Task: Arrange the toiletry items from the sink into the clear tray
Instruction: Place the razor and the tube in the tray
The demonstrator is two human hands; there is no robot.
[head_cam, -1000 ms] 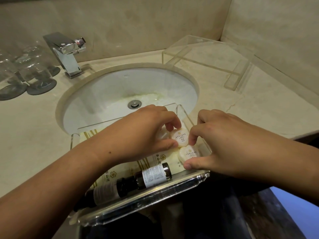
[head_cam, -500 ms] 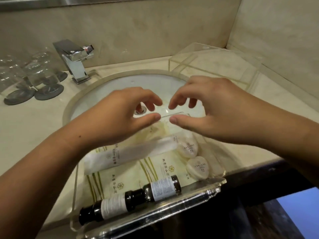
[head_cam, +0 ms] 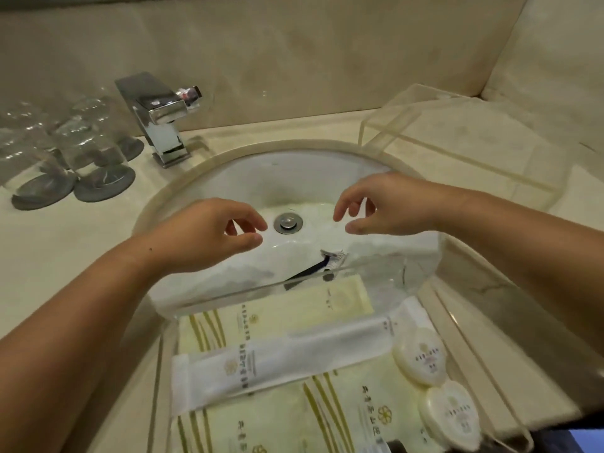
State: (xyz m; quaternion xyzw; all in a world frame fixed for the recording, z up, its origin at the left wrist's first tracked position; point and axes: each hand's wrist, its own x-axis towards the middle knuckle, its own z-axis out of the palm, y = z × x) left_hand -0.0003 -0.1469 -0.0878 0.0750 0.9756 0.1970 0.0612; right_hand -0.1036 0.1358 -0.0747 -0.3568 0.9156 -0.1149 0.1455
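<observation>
Over the sink basin [head_cam: 228,178], both hands are hovering empty, left hand [head_cam: 209,235] and right hand [head_cam: 385,207] with each grip loosely spread. One razor [head_cam: 313,268] is lying in the basin; the clear tray [head_cam: 483,348] is holding packets already. Next move looks like pinching that thin handle.

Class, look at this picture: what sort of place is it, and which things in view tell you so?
Most likely a hotel bathroom vanity: a white oval sink set in a beige stone counter, a square chrome tap, and matching wrapped guest toiletries in a clear plastic tray.
</observation>
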